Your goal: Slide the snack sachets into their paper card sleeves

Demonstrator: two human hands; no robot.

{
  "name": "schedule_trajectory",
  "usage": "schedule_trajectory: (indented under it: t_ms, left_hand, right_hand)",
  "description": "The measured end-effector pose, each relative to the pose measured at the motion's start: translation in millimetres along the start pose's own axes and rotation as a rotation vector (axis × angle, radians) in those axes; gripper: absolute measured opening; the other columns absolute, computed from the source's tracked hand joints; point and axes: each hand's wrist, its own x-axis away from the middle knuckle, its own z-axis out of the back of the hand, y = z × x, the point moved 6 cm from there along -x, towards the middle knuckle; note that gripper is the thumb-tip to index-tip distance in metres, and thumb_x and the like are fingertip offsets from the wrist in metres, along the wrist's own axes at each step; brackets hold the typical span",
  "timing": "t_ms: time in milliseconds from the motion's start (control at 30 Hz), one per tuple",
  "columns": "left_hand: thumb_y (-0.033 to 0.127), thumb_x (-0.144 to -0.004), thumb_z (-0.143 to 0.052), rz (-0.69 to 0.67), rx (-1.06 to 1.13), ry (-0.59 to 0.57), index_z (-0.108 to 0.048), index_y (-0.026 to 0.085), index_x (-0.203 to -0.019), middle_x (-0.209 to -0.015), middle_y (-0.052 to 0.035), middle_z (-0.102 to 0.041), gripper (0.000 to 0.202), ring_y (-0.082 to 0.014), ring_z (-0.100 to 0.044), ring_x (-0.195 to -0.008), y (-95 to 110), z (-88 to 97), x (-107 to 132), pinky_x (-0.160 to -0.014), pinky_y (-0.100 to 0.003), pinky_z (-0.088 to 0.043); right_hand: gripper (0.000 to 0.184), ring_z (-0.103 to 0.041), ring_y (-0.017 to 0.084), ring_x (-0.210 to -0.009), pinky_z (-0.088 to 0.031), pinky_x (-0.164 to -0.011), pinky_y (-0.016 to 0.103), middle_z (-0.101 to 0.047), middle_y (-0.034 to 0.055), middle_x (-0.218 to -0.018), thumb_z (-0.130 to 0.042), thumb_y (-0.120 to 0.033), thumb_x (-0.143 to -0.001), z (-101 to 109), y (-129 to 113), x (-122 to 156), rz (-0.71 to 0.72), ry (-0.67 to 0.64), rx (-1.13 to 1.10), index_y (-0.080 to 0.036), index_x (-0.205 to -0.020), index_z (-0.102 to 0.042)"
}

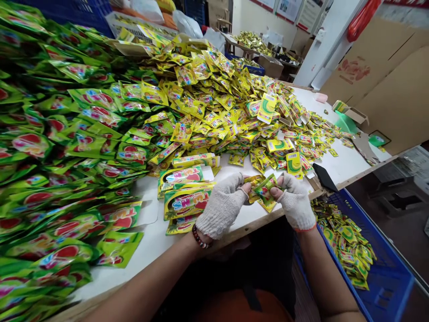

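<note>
My left hand, in a white fingerless knit glove, pinches a small yellow candy packet near the table's front edge. Between the gloved fingers of my right hand is a small green candy packet with a red fruit print. The two packets overlap in front of me. Another yellow piece shows just below them, partly covered. Beside my left hand lie several flat yellow-green cartons with large printed letters, some with an end flap open. Small yellow packets lie just beyond my fingers.
A large heap of green packets covers the left side, merging into a yellow packet pile. A black phone rests at the table's right edge. Below it stands a blue crate holding filled small boxes. Cardboard leans behind.
</note>
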Motion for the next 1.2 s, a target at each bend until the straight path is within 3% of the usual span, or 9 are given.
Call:
schedule_trajectory:
  t_ms: [100,200,433,700,833,967,1033,1100,1200]
  left_hand:
    - [0.042,-0.079,-0.067,0.076,0.115,-0.072,-0.068,0.014,-0.094,-0.085,-0.0058,-0.072,0.032,-0.0154,-0.066,-0.069,-8.1,-7.5,1.5,-0.066,-0.029,-0.059]
    - [0.043,-0.077,-0.069,0.1,0.167,-0.049,-0.068,0.014,-0.092,-0.083,-0.0055,-0.072,0.033,-0.015,-0.066,-0.068,-10.7,-4.5,1.2,-0.066,-0.029,-0.059]
    - [0.041,-0.08,-0.065,0.066,-0.041,-0.048,-0.068,0.014,-0.083,-0.072,-0.0027,-0.067,0.028,-0.014,-0.063,-0.062,-7.1,0.2,0.4,-0.055,-0.024,-0.055]
    - [0.044,-0.073,-0.08,0.073,0.287,-0.032,-0.066,0.014,-0.1,-0.093,-0.0069,-0.073,0.043,-0.0187,-0.07,-0.079,-11.3,-5.9,4.9,-0.079,-0.035,-0.06]
    - [0.045,-0.07,-0.081,0.058,0.237,-0.048,-0.067,0.015,-0.099,-0.095,-0.0061,-0.074,0.044,-0.0179,-0.068,-0.078,-8.0,-7.7,6.0,-0.072,-0.03,-0.058]
    - [0.043,-0.07,-0.08,0.032,0.082,-0.036,-0.066,0.016,-0.087,-0.079,-0.0017,-0.069,0.035,-0.0135,-0.063,-0.066,-8.3,-9.7,4.7,-0.059,-0.024,-0.052]
    - [0.043,-0.073,-0.078,0.021,0.012,-0.033,-0.064,0.016,-0.082,-0.072,-0.0001,-0.066,0.032,-0.0122,-0.059,-0.061,-9.7,-10.5,4.5,-0.055,-0.023,-0.049]
    - [0.044,-0.075,-0.075,0.005,-0.073,-0.061,-0.063,0.016,-0.079,-0.069,0.0,-0.063,0.031,-0.0122,-0.057,-0.061,-10.5,-12.3,5.2,-0.054,-0.023,-0.047]
    - [0.045,-0.079,-0.069,-0.021,-0.166,-0.081,-0.064,0.016,-0.082,-0.073,-0.0012,-0.064,0.03,-0.0135,-0.058,-0.065,-10.8,-12.7,6.8,-0.057,-0.024,-0.049]
  right_hand:
    - [0.033,-0.048,0.012,-0.062,-0.043,-0.058,0.026,-0.053,-0.0029,-0.07,-0.075,-0.046,-0.075,-11.7,-3.4,1.5,0.034,0.065,0.042,-0.021,-0.08,-0.053]
    - [0.03,-0.047,0.012,-0.06,-0.042,-0.056,0.025,-0.053,-0.0029,-0.068,-0.071,-0.046,-0.079,-14.4,-3.6,1.3,0.039,0.069,0.07,-0.021,-0.08,-0.053]
    - [0.025,-0.047,0.012,-0.059,-0.041,-0.055,0.025,-0.054,-0.0029,-0.068,-0.067,-0.044,-0.081,-2.2,-18.8,-0.5,0.073,0.031,0.115,-0.022,-0.08,-0.055]
    - [0.027,-0.049,0.015,-0.064,-0.044,-0.061,0.029,-0.052,-0.0006,-0.067,-0.059,-0.044,-0.089,-20.7,-19.4,12.7,0.136,0.211,0.224,-0.023,-0.075,-0.049]
    - [0.028,-0.049,0.016,-0.067,-0.045,-0.064,0.029,-0.051,-0.0003,-0.069,-0.057,-0.045,-0.089,-22.0,-12.3,15.9,0.118,0.25,0.215,-0.023,-0.074,-0.048]
    - [0.026,-0.053,0.015,-0.07,-0.048,-0.067,0.029,-0.053,0.0003,-0.076,-0.059,-0.045,-0.088,-22.6,-9.5,17.5,0.109,0.237,0.156,-0.023,-0.08,-0.048]
    - [0.029,-0.056,0.015,-0.075,-0.05,-0.07,0.029,-0.055,0.0013,-0.086,-0.065,-0.044,-0.083,-24.4,-8.5,16.4,0.102,0.179,0.08,-0.023,-0.094,-0.049]
    - [0.036,-0.057,0.015,-0.075,-0.05,-0.067,0.028,-0.056,0.0009,-0.088,-0.069,-0.042,-0.079,-29.5,-4.7,12.3,0.053,0.003,0.018,-0.023,-0.102,-0.048]
    - [0.025,-0.052,0.014,-0.066,-0.046,-0.06,0.026,-0.055,-0.0024,-0.075,-0.066,-0.036,-0.077,-22.0,5.8,1.6,-0.036,-0.24,0.074,-0.022,-0.09,-0.051]
